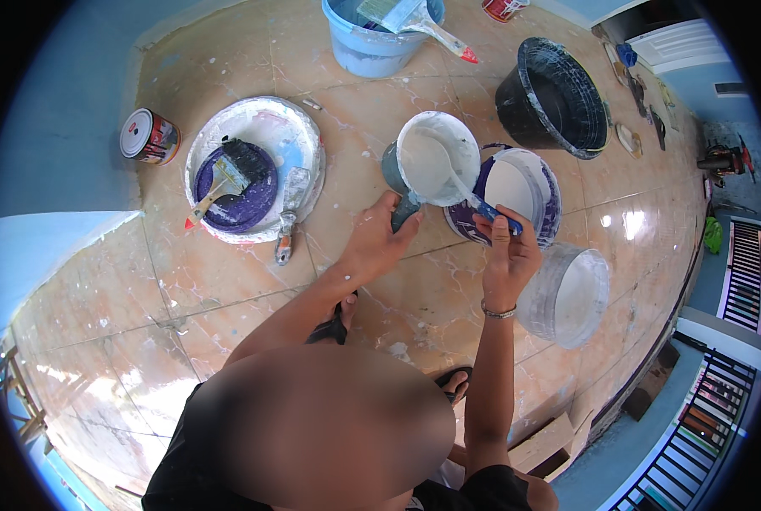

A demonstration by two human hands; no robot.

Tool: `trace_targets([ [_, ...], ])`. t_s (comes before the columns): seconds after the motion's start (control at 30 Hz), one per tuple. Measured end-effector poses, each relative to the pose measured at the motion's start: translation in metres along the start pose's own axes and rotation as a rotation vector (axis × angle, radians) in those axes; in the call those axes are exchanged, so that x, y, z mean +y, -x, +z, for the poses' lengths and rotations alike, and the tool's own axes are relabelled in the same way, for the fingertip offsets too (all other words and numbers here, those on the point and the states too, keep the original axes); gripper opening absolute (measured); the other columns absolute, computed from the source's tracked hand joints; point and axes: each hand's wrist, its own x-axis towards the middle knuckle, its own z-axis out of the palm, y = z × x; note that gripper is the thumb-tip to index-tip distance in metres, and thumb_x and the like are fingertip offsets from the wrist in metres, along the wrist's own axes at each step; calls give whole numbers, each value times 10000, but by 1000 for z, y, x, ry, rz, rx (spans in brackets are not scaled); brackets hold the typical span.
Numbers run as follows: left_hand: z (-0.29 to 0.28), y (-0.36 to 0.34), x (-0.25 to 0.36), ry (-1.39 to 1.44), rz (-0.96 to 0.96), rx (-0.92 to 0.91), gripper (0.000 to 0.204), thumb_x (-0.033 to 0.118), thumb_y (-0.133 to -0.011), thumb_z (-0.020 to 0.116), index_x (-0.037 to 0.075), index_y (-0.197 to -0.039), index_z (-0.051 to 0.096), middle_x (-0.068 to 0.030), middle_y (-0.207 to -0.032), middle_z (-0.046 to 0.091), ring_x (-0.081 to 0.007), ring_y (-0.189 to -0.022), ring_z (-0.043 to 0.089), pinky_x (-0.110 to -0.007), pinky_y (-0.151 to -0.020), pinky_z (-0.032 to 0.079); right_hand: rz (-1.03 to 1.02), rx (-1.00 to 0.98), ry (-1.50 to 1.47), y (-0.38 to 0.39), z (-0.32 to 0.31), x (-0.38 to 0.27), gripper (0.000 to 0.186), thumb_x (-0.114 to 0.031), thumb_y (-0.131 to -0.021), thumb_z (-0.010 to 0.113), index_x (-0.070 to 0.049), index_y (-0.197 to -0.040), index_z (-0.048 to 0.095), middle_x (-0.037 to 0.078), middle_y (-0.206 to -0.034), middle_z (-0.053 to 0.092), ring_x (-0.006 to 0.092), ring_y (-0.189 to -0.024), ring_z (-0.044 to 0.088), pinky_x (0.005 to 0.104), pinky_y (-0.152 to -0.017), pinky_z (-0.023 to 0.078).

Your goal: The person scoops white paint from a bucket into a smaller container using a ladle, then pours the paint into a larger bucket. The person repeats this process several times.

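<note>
My left hand (pixel 374 242) grips the handle of a grey plastic dipper (pixel 389 170), whose inside is coated with whitish paint. In my right hand (pixel 514 255) is a blue-handled tool (pixel 491 216); its pale shaft reaches into the dipper and its working end cannot be made out. Just right of the dipper, and partly behind it, stands a purple paint tub (pixel 554 204) holding white paint (pixel 510 189). A clear plastic container (pixel 544 294) with something white in it sits beside my right wrist.
On the tiled floor (pixel 397 302) at left, a paint-stained white lid (pixel 300 136) carries a purple lid (pixel 253 213), a brush (pixel 227 183) and a scraper (pixel 291 204). Around are a paint can (pixel 155 136), a light-blue bucket (pixel 363 51) with a wide brush (pixel 414 19), and a black bucket (pixel 521 106).
</note>
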Motion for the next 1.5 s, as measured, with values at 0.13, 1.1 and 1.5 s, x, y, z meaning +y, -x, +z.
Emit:
trace_targets([
  [0.13, 1, 1, -1, 7, 1, 3, 335, 265, -968, 681, -37, -1089, 602, -132, -679, 632, -202, -589, 614, -381, -558, 465, 151, 154, -171, -1, 1, 6, 228, -111, -1043, 622, 97, -1131, 651, 172, -979, 733, 243, -847, 765, 318, -772, 638],
  [1.1, -5, 4, 11, 22, 50, -41, 347, 283, -964, 688, -34, -1069, 596, -123, -726, 614, -202, -623, 589, -388, -586, 466, -121, -134, 135, -8, -27, -24, 180, -42, -1026, 634, 76, -1160, 652, 177, -1086, 723, 266, -960, 758, 318, -865, 595],
  [1.5, -1, 6, 14, 28, 75, -17, 352, 274, -968, 684, -36, -1111, 598, -117, -735, 632, -201, -631, 597, -383, -606, 469, 104, 134, -250, 6, -21, -12, 295, -175, -1060, 607, 101, -1165, 619, 193, -987, 727, 272, -861, 767, 359, -801, 642],
])
